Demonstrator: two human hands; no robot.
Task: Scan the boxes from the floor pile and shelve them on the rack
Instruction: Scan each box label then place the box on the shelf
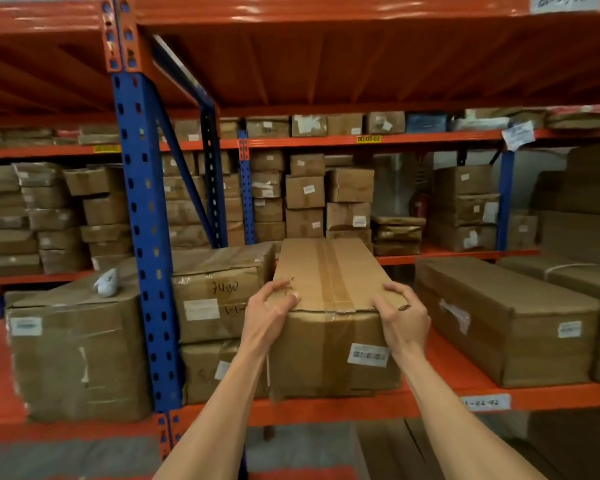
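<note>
A long taped cardboard box point(329, 320) with a barcode label point(368, 355) on its near end lies lengthwise on the orange rack shelf point(440, 379). My left hand point(269, 315) grips its upper left front corner, fingers curled over the top edge. On the upper right front corner my right hand point(400, 315) holds the same box the same way. Both forearms reach in from the bottom of the view.
Stacked boxes point(219, 292) stand tight against the held box's left side. Another long box point(506, 317) lies to its right with a gap between. A blue rack upright point(146, 237) rises at the left. A white scanner-like object point(106, 282) rests on a large box point(77, 355).
</note>
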